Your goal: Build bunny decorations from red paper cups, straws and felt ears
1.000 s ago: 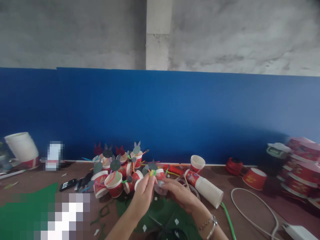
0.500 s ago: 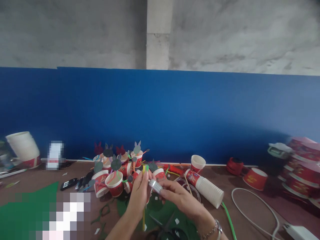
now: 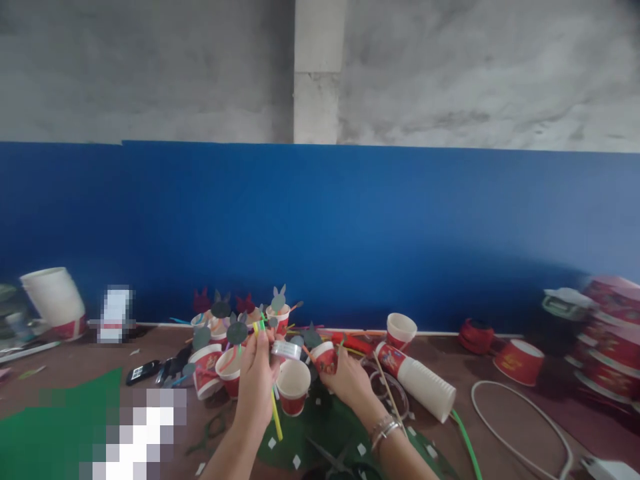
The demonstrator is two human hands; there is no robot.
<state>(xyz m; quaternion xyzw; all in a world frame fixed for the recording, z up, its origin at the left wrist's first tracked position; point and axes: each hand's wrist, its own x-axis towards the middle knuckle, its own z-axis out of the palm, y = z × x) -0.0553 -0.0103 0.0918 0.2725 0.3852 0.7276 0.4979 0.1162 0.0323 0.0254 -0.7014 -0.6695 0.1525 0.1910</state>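
Observation:
My left hand [image 3: 257, 373] is closed around a yellow straw [image 3: 277, 417] that points down, with a green tip above the fingers. The same hand also holds a small silvery roll [image 3: 287, 350] that looks like tape. My right hand [image 3: 353, 381] curls against the right side of a tilted red paper cup [image 3: 324, 358]; whether the fingers grip it is hidden. Just below the roll stands a red and white paper cup [image 3: 293, 387]. Left of my left hand are several cups with straw arms and grey rabbit-shaped cutouts [image 3: 237, 331].
Black scissors [image 3: 334, 460] lie on a green sheet [image 3: 280, 453] with white scraps. A stack of cups [image 3: 425, 387] lies to the right, beside a white cable [image 3: 520, 417]. More red containers [image 3: 613, 340] are piled at far right. A blue wall panel [image 3: 320, 233] rises behind.
My right hand has let go of the silvery roll, now in my left hand, and has moved to the tilted cup. My left hand has shifted left, uncovering the upright cup.

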